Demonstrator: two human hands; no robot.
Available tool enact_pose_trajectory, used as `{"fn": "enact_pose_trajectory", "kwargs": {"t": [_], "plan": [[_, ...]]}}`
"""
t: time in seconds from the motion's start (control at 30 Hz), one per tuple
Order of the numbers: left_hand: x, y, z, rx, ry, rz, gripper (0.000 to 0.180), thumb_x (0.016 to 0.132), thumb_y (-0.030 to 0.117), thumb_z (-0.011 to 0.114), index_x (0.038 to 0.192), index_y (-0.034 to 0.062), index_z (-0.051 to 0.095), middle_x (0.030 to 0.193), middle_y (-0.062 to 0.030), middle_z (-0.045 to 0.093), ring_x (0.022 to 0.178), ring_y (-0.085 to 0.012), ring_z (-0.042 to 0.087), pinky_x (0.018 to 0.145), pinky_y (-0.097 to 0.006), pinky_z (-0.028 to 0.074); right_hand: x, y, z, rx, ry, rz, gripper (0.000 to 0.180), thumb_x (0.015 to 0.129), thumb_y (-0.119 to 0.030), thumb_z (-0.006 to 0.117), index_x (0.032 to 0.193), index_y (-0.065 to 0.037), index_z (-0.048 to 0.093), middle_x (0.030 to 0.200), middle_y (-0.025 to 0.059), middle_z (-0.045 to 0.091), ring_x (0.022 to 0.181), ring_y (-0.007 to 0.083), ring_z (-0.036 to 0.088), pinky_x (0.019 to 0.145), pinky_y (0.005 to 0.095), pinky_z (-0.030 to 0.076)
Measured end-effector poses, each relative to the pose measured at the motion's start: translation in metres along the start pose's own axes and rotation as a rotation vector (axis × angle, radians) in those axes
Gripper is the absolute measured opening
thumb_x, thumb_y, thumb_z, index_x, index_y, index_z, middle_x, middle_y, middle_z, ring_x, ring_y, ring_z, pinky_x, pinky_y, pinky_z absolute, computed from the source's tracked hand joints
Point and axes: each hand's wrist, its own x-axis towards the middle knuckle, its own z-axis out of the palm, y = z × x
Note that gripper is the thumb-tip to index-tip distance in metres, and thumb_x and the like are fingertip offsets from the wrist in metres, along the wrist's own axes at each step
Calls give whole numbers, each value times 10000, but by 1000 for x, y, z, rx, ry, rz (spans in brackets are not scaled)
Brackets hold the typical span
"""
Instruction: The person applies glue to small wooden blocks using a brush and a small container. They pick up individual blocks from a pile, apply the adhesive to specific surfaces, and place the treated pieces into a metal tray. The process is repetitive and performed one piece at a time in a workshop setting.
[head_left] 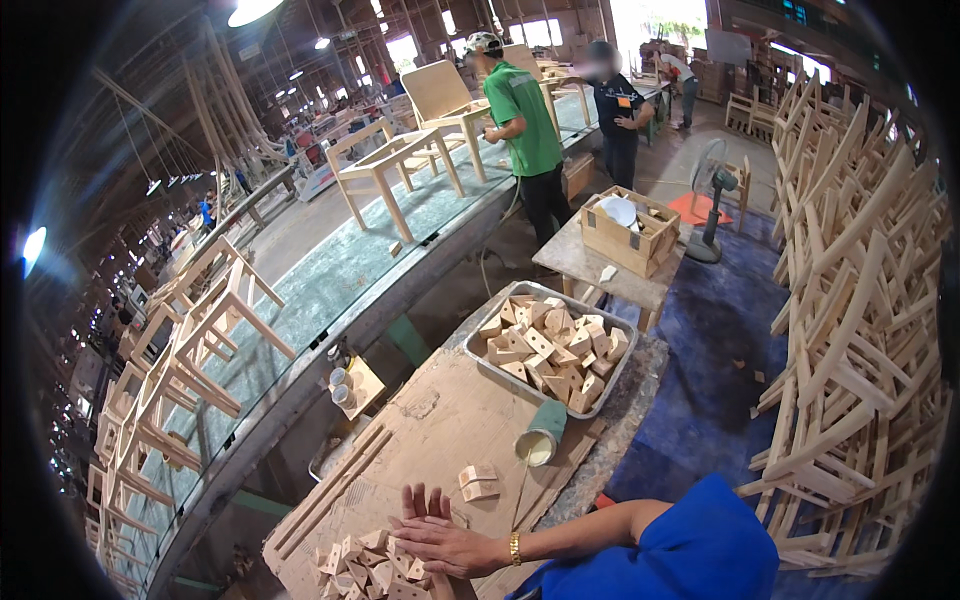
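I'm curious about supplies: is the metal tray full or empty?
Full: wooden blocks are heaped across the metal tray, mostly hiding its bottom.

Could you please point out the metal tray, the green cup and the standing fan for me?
Metal tray [616, 372]: head view, on its right-hand rim.
Green cup [547, 420]: head view, on its outer side wall.
Standing fan [709, 168]: head view, on its round grille.

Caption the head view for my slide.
Left hand and right hand together beside loose wooden blocks; a block-filled metal tray stands farther along the workbench.
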Motion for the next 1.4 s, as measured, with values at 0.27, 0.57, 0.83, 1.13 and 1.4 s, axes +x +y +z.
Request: {"fn": "enact_pose_trajectory", "kwargs": {"t": [0.27,0.57,0.83,1.13,1.4], "plan": [[19,-15,85,269,185,12,666,934,519,220,1431,88,116,1487,-102,144,1347,-275,196,1093,-419,188,31,17,-50,77,151,142,498,925,-311,302,1401,-166,294,1469,92,224,1366,268,158,1084,463,50],[8,-30,129,1406,-298,35,504,908,368,368,1274,28,437,1384,-132,361,1336,-303,243,1099,-458,111,-8,73,-17,1790,188,527,541,929,-351,396,1358,-34,302,1354,130,392,1239,224,392,1016,356,321],[2,-16,95,1916,-249,294,527,849,484,393,1058,51,608,1081,-121,583,1145,-356,453,1044,-570,157,-35,20,-6,1513,175,406,436,912,-235,447,1290,-29,382,1249,99,474,1163,176,460,957,293,385],[12,16,75,1993,137,419,657,893,557,259,1094,27,591,1030,-126,594,1150,-343,448,1048,-561,120,-35,-4,-38,1852,212,752,387,941,-200,403,1252,26,450,1276,99,486,1158,174,477,1016,316,338],[-37,43,26,1895,468,194,293,858,174,505,1045,-41,573,1001,-191,590,914,-309,553,842,-385,419,-57,-6,-86,1683,63,701,410,910,-208,464,1228,51,461,1218,157,533,1024,245,593,819,300,477]]}}
